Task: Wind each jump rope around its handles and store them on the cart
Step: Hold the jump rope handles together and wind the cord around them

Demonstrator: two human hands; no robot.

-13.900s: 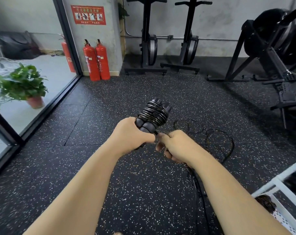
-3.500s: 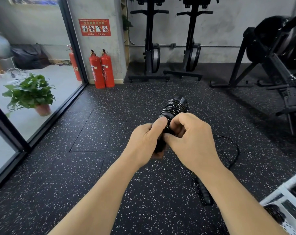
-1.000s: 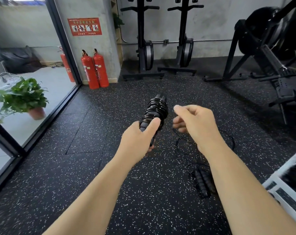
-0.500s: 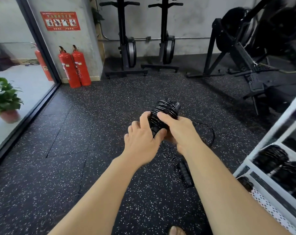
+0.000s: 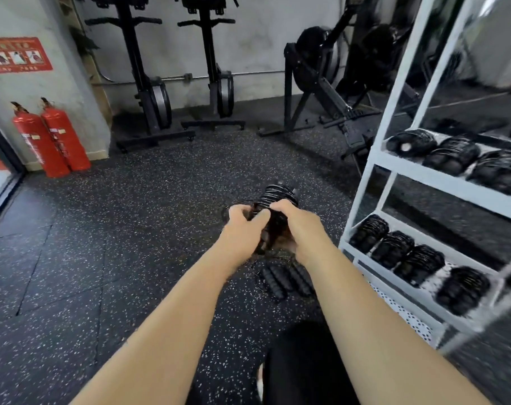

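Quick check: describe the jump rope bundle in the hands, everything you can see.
The jump rope bundle is black: glossy cord coiled in tight turns round its handles, a stubby ribbed cylinder. Its far end tilts up and away; the near end is hidden by the hands. The left hand and right hand both grip its lower part. It is held in the air above the speckled floor, left of the white cart. Motion blur softens detail.

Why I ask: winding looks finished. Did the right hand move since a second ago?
Yes. The right hand sank toward the loose handles on the floor and closed on the wound jump rope, which the left hand brought rightward above them.
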